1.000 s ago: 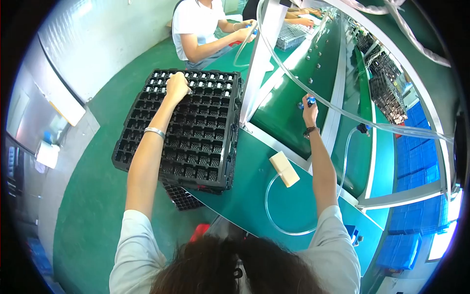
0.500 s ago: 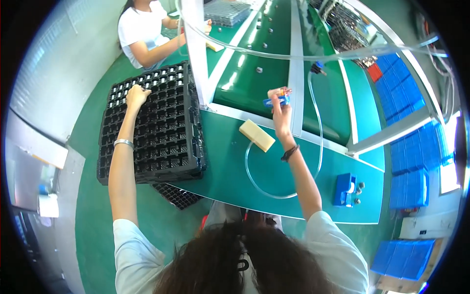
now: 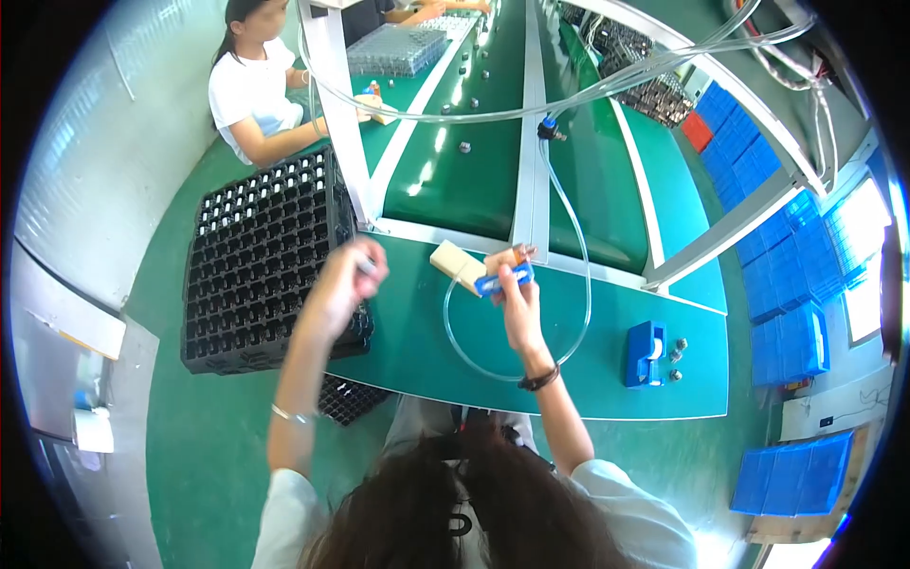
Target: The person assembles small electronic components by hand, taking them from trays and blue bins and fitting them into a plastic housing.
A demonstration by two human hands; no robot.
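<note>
My left hand (image 3: 349, 284) is over the near right corner of the black tray. Its fingers are closed in a pinch on a small silvery part (image 3: 368, 267), blurred by motion. Over the green table, my right hand (image 3: 520, 313) grips a small blue and orange object (image 3: 504, 277), whose kind I cannot make out. A pale yellow block (image 3: 457, 266) lies just left of it, with a clear hose (image 3: 453, 334) looping from the block under my right wrist. The stacked black tray (image 3: 256, 284) has many pockets; silvery parts fill its far rows.
A conveyor belt (image 3: 464, 180) carries small metal parts away ahead. A blue tape dispenser (image 3: 646, 356) stands at the right, beside several small metal parts (image 3: 677, 357). A white frame post (image 3: 341, 123) rises behind the tray. A co-worker (image 3: 254, 85) sits at the far left.
My left hand has left the tray's far rows and come right and nearer, holding a small part. My right hand has drawn back toward me with the blue and orange object. The view has shifted.
</note>
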